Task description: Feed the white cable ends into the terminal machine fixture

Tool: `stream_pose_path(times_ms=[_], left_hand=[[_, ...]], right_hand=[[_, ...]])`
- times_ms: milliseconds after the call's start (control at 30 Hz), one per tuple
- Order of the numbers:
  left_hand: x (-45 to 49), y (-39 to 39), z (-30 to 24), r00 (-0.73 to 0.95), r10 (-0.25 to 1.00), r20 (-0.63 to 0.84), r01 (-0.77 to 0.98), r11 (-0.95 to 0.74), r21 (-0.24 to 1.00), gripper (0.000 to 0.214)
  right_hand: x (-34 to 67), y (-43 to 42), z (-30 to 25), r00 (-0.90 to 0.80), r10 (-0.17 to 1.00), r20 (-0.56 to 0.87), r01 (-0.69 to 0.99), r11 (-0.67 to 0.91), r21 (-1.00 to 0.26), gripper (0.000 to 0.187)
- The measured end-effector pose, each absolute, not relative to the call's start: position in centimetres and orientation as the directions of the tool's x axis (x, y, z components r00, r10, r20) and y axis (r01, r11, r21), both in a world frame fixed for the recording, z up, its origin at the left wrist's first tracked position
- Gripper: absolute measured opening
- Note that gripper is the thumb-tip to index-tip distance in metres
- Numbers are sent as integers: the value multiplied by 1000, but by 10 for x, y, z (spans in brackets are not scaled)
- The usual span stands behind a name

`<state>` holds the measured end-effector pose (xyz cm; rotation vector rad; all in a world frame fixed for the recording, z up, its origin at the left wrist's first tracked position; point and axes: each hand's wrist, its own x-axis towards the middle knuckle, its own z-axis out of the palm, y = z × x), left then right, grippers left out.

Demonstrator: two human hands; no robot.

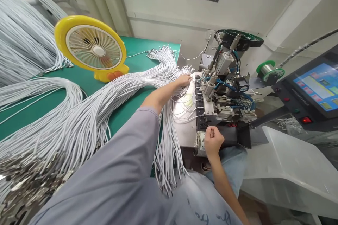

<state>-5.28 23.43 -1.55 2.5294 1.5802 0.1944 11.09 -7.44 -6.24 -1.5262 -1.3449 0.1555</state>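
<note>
My left hand (184, 80) reaches over the bundle of white cables (148, 77), beside the upper end of the machine's black slotted rail. Its fingers are bent together on a white cable there; the fingertips are small in view. Close to the lower end of that rail, my right hand (213, 141) is closed, thumb against the curled fingers. Whatever it pinches, if anything, is hidden. Several cables run from the bundle across a pale metal plate (182, 132) into the slots of the machine (211, 93). More cable ends hang toward my lap.
A yellow fan (59, 40) stands on the green table (124, 107) at left. Further cable bundles (26, 35) hang behind it. On the right are a wire spool (269, 70), a control screen (317, 86) on an arm, and a translucent bin (287, 161).
</note>
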Motion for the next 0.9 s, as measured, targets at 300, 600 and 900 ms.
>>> stream_pose_path(times_ms=[300,600,900], left_hand=[[-56,262,-6,408,913,-15,901,-400,169,34],[-62,266,13,362,932,-38,932,-360,33,30],[-69,246,14,411,880,-238,907,-422,4,47]], right_hand=[[110,-74,-62,356,792,496,637,182,-749,25],[109,-72,-64,337,771,541,661,215,-719,25],[107,-72,-63,335,782,525,649,212,-730,25]])
